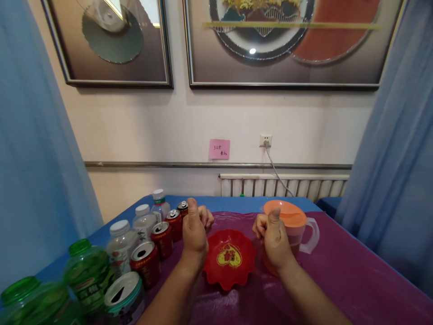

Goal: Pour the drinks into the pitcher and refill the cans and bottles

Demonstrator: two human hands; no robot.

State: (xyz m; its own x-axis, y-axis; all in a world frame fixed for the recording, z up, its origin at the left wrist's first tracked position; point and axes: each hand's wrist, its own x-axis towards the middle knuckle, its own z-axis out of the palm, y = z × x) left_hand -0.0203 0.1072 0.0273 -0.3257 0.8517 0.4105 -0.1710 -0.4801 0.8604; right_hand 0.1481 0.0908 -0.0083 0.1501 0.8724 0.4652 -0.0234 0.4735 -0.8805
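My left hand point(196, 228) is held up in a fist with the thumb raised, nothing in it. It is nearest the red cans, one of them a red can point(161, 239) with its top opened. My right hand point(275, 237) makes the same fist with thumb up, also holding nothing. Behind it stands a clear pitcher with an orange lid point(287, 212) and a handle on its right side; the hand hides part of its body. Between and below my hands sits a red scalloped dish point(230, 277) with a yellow heart design inside.
Along the left stand green bottles point(88, 275), clear white-capped bottles point(122, 246) and a teal-rimmed can point(124, 295). A purple cover point(341, 275) lies over the blue tablecloth point(125, 217). Behind are a radiator point(304, 186) and a plugged socket point(265, 141). Blue curtains point(389, 149) flank both sides.
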